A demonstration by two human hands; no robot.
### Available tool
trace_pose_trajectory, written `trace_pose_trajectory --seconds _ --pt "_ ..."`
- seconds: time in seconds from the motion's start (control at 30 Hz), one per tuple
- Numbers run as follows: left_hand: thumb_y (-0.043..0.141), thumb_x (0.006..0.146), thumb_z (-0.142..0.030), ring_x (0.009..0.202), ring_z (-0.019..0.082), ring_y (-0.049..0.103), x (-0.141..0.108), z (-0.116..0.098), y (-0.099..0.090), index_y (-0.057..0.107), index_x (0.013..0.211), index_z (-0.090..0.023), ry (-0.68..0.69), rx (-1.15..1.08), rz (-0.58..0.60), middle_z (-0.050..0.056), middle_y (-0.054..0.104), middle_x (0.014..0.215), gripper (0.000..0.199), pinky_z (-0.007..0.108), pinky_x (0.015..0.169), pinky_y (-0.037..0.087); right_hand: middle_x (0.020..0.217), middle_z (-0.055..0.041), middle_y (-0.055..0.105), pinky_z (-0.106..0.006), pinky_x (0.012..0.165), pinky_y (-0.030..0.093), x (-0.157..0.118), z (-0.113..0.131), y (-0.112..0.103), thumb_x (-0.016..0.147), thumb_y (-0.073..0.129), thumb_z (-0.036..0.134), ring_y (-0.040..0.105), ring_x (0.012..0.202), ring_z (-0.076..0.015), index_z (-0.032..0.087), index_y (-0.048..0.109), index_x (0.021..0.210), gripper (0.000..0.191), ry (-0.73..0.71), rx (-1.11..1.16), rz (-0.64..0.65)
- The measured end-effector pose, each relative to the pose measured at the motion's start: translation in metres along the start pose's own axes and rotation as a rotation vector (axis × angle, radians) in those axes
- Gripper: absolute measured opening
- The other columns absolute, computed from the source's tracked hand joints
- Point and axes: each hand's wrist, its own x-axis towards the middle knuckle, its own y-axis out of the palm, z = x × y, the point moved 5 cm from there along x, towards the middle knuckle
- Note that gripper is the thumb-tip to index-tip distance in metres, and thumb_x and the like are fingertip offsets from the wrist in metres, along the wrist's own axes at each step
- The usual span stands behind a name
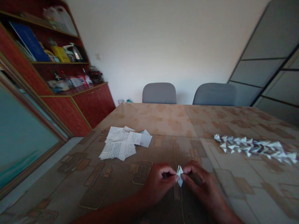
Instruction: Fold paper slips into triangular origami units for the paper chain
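Observation:
A small folded piece of white paper (179, 176) is held upright above the front middle of the table. My left hand (160, 183) pinches its left side between thumb and forefinger. From the right, my right hand (202, 180) pinches the other side in the same way. Printed paper squares (120, 145) lie in a loose, overlapping pile to the left, beyond my left hand. Farther right, several folded paper pieces (254, 147) with pointed tips lie close together in a long band.
A patterned cloth covers the table (173, 119). Two grey chairs (159, 93) stand at its far edge, before a white wall. At the left is a red cabinet (93, 104) with filled shelves; grey panels (259, 67) rise at the right.

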Motion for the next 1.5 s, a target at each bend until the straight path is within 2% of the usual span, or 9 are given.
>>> trace_pose_trajectory --seconds 0.27,0.43,0.53,0.63,0.8,1.07,1.23,1.33,1.5 --pt "0.060 0.080 -0.033 0.066 0.015 0.052 0.000 0.003 0.004 0.064 0.067 -0.016 -0.039 -0.105 0.058 -0.001 0.056 0.064 0.023 0.024 0.064 0.038 0.078 -0.0005 0.057 -0.025 0.066 0.046 -0.003 -0.006 0.006 0.094 0.046 0.032 0.058 0.073 -0.0164 0.021 0.057 0.080 0.020 0.052 0.099 0.054" --pt "0.059 0.082 -0.034 0.065 0.014 0.050 0.001 0.005 0.001 0.061 0.068 -0.016 -0.038 -0.150 0.027 -0.001 0.054 0.065 0.023 0.024 0.063 0.038 0.079 -0.0006 0.058 -0.025 0.067 0.046 -0.002 -0.008 0.002 0.096 0.041 0.033 0.059 0.075 -0.0168 0.021 0.057 0.083 0.024 0.077 0.133 0.034" --pt "0.060 0.081 -0.033 0.065 0.014 0.050 0.000 0.003 0.002 0.060 0.066 -0.016 -0.042 -0.128 0.030 -0.001 0.054 0.064 0.023 0.023 0.063 0.037 0.081 -0.0014 0.060 -0.027 0.070 0.046 -0.002 -0.004 0.004 0.093 0.048 0.033 0.059 0.078 -0.0181 0.021 0.058 0.084 0.018 0.074 0.112 0.038" --pt "0.059 0.081 -0.032 0.064 0.014 0.051 -0.001 0.002 0.005 0.061 0.066 -0.016 -0.034 -0.093 0.031 -0.001 0.055 0.063 0.023 0.023 0.062 0.037 0.076 -0.0009 0.058 -0.028 0.068 0.044 -0.002 -0.002 0.007 0.091 0.052 0.033 0.058 0.073 -0.0180 0.021 0.057 0.076 0.020 0.060 0.057 0.032" --pt "0.064 0.077 -0.027 0.062 0.014 0.053 -0.001 0.003 0.003 0.063 0.065 -0.015 -0.021 -0.036 -0.067 0.000 0.059 0.063 0.017 0.023 0.061 0.038 0.075 -0.0014 0.059 -0.029 0.068 0.043 -0.003 -0.004 0.008 0.092 0.051 0.032 0.057 0.072 -0.0181 0.020 0.057 0.075 0.022 0.045 0.031 0.024" --pt "0.062 0.080 -0.028 0.068 0.015 0.055 0.001 0.005 0.002 0.064 0.070 -0.015 -0.071 -0.189 -0.005 0.000 0.060 0.067 0.016 0.022 0.064 0.039 0.073 -0.0002 0.060 -0.024 0.064 0.045 0.000 -0.005 0.004 0.090 0.054 0.034 0.060 0.070 -0.0162 0.020 0.062 0.075 0.022 0.090 0.154 0.003" --pt "0.061 0.081 -0.027 0.070 0.015 0.056 0.000 0.009 0.004 0.064 0.075 -0.016 -0.113 -0.209 -0.043 0.000 0.061 0.070 0.014 0.023 0.066 0.041 0.067 0.0007 0.059 -0.023 0.058 0.046 0.000 -0.008 0.000 0.087 0.057 0.033 0.059 0.062 -0.0152 0.020 0.060 0.071 0.021 0.088 0.125 -0.094" --pt "0.063 0.078 -0.024 0.068 0.015 0.056 0.000 0.009 0.003 0.064 0.074 -0.015 -0.109 -0.169 -0.105 0.000 0.062 0.070 0.009 0.023 0.064 0.042 0.065 0.0010 0.058 -0.023 0.056 0.045 0.000 -0.008 -0.007 0.086 0.056 0.027 0.058 0.060 -0.0151 0.020 0.057 0.069 0.018 0.033 0.006 -0.187" --pt "0.064 0.074 -0.023 0.066 0.015 0.057 -0.001 0.009 0.004 0.064 0.071 -0.015 -0.111 -0.181 -0.131 0.002 0.064 0.068 0.009 0.023 0.063 0.043 0.066 0.0004 0.060 -0.027 0.061 0.042 -0.001 0.006 -0.013 0.084 0.057 0.015 0.057 0.063 -0.0163 0.021 0.055 0.071 0.014 -0.201 -0.231 -0.231"
